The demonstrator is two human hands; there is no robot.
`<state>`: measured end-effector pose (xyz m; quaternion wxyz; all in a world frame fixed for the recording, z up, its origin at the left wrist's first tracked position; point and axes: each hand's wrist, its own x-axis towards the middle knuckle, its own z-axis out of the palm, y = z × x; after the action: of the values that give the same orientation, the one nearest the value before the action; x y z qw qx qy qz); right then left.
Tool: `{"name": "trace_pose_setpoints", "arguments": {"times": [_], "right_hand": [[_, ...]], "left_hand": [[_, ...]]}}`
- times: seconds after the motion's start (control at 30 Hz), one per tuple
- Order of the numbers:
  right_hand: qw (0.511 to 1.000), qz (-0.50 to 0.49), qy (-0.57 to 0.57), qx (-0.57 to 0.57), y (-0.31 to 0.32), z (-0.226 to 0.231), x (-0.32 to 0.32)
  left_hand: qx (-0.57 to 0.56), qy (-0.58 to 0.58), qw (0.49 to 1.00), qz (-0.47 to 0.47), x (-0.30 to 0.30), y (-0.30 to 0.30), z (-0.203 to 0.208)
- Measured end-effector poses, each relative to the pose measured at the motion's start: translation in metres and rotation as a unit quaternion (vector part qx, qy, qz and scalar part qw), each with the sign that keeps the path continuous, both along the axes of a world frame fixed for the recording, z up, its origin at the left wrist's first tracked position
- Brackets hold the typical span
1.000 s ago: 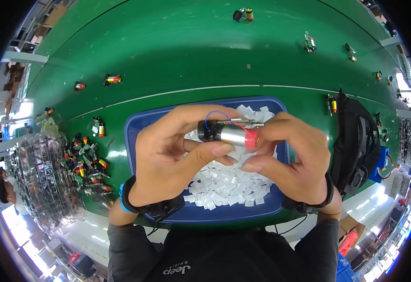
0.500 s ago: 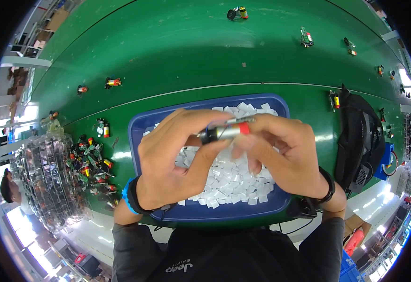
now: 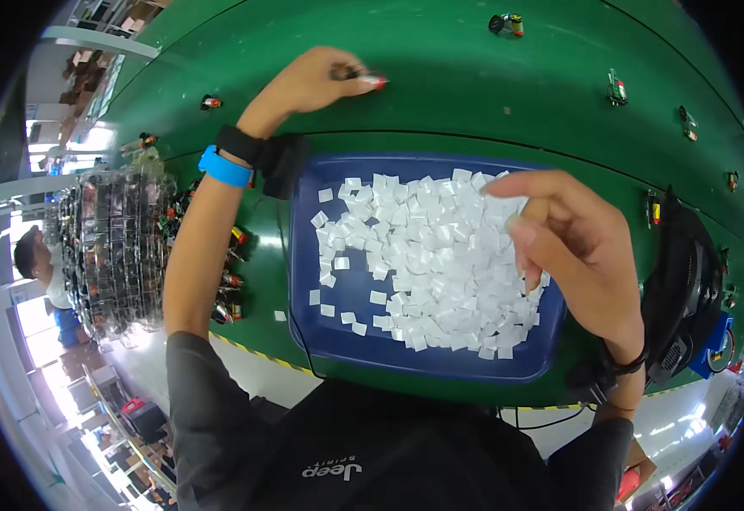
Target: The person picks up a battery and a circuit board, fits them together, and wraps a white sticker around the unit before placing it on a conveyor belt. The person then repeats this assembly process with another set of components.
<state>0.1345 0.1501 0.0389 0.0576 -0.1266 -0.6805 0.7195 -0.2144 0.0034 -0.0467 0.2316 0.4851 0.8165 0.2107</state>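
Note:
Stretched out over the far part of the green table, my left hand (image 3: 317, 81) has its fingers closed on a small cylindrical battery with wiring (image 3: 376, 83). Its red end sticks out past the fingertips; my fingers cover most of the rest, and motion blurs it. My right hand (image 3: 583, 251) hovers over the right side of a blue tray (image 3: 338, 353), index finger extended and thumb apart, with no held thing visible. Many small white square pieces (image 3: 432, 247) lie heaped in that tray below it.
Similar battery assemblies stand along the far table, including one with a yellow-red cell (image 3: 515, 25) and one with a green board (image 3: 616, 88). Stacked clear plastic trays (image 3: 117, 247) rise at left, beside more batteries. A black bag (image 3: 683, 281) lies at right. A person sits far left.
Both hands were together over the tray, holding the battery. My left hand has carried it far and left; the right let go and moved right. The view has shifted too.

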Motion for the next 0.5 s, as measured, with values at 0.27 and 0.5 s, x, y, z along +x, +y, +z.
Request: {"name": "trace_pose_setpoints", "arguments": {"times": [0.27,0.5], "right_hand": [[0.999,0.003,-0.003,0.044,0.018,0.002,0.007],[0.997,0.035,0.026,0.071,0.014,-0.003,0.005]], "left_hand": [[-0.094,0.115,0.985,0.083,-0.025,-0.145,0.039],[-0.129,0.034,0.984,0.120,-0.012,-0.182,0.033]]}}
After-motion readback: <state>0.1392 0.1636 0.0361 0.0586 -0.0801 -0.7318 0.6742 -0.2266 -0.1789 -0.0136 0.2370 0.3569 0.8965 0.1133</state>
